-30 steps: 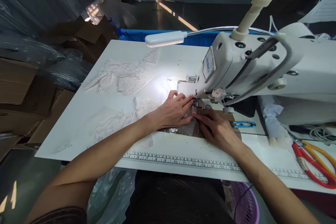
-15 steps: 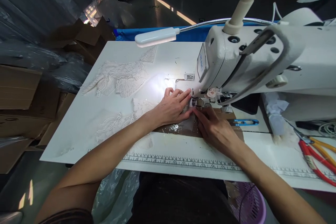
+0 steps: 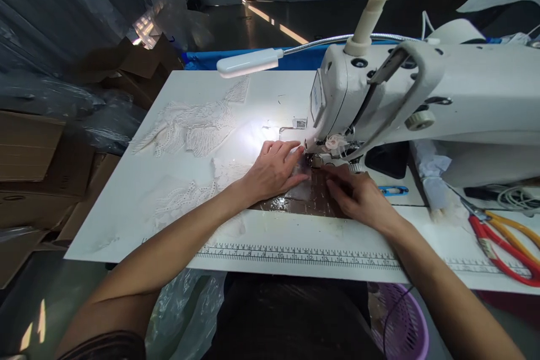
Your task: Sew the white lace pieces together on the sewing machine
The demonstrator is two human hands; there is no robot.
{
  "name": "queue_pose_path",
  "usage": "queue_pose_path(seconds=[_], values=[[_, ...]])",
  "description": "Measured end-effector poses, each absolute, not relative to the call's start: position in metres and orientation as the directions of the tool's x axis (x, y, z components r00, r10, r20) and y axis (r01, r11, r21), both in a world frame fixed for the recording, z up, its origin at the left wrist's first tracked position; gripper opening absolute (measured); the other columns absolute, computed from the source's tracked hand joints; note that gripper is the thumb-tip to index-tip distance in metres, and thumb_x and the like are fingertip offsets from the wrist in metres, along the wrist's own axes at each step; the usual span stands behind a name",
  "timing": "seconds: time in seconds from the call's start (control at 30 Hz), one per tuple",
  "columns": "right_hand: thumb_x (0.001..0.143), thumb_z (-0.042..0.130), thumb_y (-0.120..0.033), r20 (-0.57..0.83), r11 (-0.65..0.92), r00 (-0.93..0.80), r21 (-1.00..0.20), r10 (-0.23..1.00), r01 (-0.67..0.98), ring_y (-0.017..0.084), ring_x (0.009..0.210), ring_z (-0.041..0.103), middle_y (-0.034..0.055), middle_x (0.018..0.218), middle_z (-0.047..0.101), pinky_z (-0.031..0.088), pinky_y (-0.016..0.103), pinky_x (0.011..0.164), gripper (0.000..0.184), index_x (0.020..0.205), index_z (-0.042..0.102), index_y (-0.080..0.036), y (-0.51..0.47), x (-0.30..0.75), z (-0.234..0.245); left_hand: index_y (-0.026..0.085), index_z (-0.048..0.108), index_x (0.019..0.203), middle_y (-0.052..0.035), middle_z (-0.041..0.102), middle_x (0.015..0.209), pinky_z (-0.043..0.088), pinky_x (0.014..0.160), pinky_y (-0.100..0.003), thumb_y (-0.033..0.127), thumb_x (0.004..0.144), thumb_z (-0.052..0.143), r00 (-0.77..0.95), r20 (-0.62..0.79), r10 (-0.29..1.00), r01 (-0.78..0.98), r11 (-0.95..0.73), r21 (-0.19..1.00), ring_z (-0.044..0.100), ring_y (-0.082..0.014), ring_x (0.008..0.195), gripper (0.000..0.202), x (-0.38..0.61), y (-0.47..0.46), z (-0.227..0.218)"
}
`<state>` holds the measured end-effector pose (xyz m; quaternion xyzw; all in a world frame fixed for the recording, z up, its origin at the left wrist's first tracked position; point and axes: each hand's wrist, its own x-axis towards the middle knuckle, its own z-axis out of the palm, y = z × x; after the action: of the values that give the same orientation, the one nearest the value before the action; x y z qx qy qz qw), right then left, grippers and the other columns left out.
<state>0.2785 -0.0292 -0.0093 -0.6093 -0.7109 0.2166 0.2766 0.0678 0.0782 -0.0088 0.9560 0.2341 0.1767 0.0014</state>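
Note:
A white sewing machine (image 3: 337,90) stands over the table, its presser foot (image 3: 315,161) low between my two hands. My left hand (image 3: 276,169) lies flat with fingers stretched out, pressing on thin, sheer white fabric (image 3: 300,171) left of the foot. Just right of the foot, my right hand (image 3: 356,191) has its fingers curled together near the machine bed; whatever they pinch is hidden. Beneath both hands is a brown taped patch (image 3: 304,207). White lace pieces (image 3: 192,121) lie on the table to the left, with more lace (image 3: 185,199) beside my left forearm.
Blue thread snips (image 3: 394,190) lie right of my right hand. Scissors with red and orange handles (image 3: 502,247) rest at the far right. A lamp (image 3: 250,63) hangs over the table. A printed ruler (image 3: 295,257) runs along the front edge; a purple basket (image 3: 415,320) stands below.
My right hand has drawn a little rightward from the presser foot, its fingers now more curled. My left hand stays nearly in place, its fingers slightly farther from the foot. The view has shifted slightly.

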Motion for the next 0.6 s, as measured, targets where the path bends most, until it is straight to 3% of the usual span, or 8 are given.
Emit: queue_pose_path(seconds=[0.1,0.23,0.47,0.6], values=[[0.093,0.044,-0.033,-0.022,0.065,-0.107,-0.665,0.994,0.744,0.016,0.054,0.054,0.0023,0.064,0.061,0.043,0.029,0.053,0.033,0.109,0.066,-0.014,-0.022,0.289,0.001,0.012,0.063,0.098,-0.0118,0.064,0.103,0.047,0.076,-0.037,0.035,0.098,0.045,0.884,0.354,0.305,0.258,-0.951,0.173,0.058,-0.0199,0.086,0.029,0.061,0.077,-0.004],[0.09,0.044,-0.029,-0.029,0.128,-0.188,-0.628,0.982,0.767,0.017,0.059,0.058,0.0021,0.066,0.064,0.044,0.029,0.058,0.027,0.093,0.068,-0.017,-0.007,0.293,0.006,0.015,0.067,0.095,-0.0087,0.067,0.101,0.052,0.082,-0.033,0.025,0.094,0.053,0.947,0.293,0.131,0.028,-0.943,0.333,0.062,-0.0166,0.089,0.018,0.054,0.077,0.001],[0.088,0.046,-0.03,0.106,0.082,-0.021,-0.609,0.994,0.789,0.015,0.054,0.054,0.0026,0.065,0.064,0.036,0.027,0.052,0.03,0.096,0.07,-0.016,-0.009,0.282,-0.014,0.018,0.071,0.09,-0.0069,0.07,0.1,0.054,0.08,-0.032,0.022,0.094,0.054,0.951,0.253,0.179,0.052,-0.897,0.438,0.064,-0.0152,0.087,0.018,0.054,0.083,-0.004],[0.091,0.044,-0.03,0.216,0.214,-0.115,-0.522,0.97,0.826,0.014,0.057,0.055,0.0054,0.083,0.069,0.035,0.026,0.053,0.034,0.108,0.071,-0.02,-0.019,0.278,-0.021,0.019,0.071,0.091,-0.0062,0.07,0.1,0.052,0.082,-0.033,0.022,0.094,0.054,0.948,0.262,0.178,0.062,-0.915,0.399,0.064,-0.0155,0.088,0.017,0.055,0.082,-0.006]])
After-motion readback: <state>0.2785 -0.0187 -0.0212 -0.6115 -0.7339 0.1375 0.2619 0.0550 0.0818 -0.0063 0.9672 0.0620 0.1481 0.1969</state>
